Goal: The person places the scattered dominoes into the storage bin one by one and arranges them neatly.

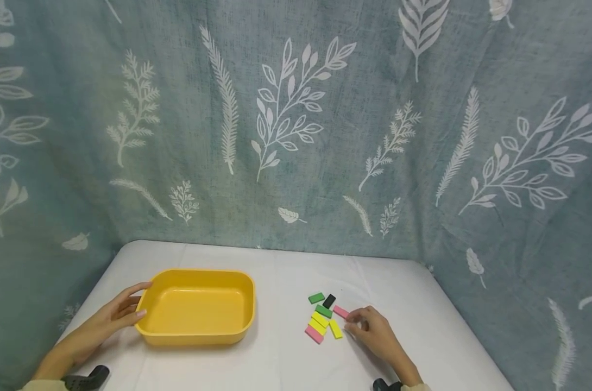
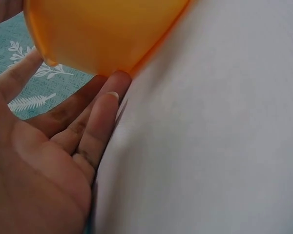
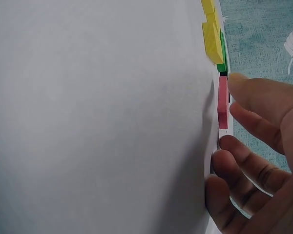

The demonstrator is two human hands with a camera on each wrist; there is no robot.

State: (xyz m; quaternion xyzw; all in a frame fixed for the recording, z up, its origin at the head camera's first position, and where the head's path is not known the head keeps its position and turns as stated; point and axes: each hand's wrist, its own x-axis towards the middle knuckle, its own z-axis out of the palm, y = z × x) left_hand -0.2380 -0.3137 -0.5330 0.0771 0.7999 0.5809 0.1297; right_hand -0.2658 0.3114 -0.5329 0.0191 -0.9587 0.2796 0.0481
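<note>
A yellow plastic tub (image 1: 198, 339) stands at the left of the table, its inside bare. My left hand (image 1: 112, 315) holds its left end, with the thumb and a finger at the rim and the other fingers against the outer wall (image 2: 107, 39). Right of the middle lies a loose group of small flat blocks. At that group's right edge, my right hand (image 1: 374, 331) reaches down to a pink block (image 1: 341, 311), fingertips right at its near end. In the right wrist view the thumb and index finger are beside the pink block (image 3: 222, 102), the other fingers loosely bent.
Beside that block lie green blocks (image 1: 316, 297), a black block (image 1: 329, 301), several yellow blocks (image 1: 335, 329) and another pink block (image 1: 314, 334). A white cloth covers the table (image 1: 276, 271). Behind and at both sides hangs a blue-green leaf-patterned curtain (image 1: 315, 206).
</note>
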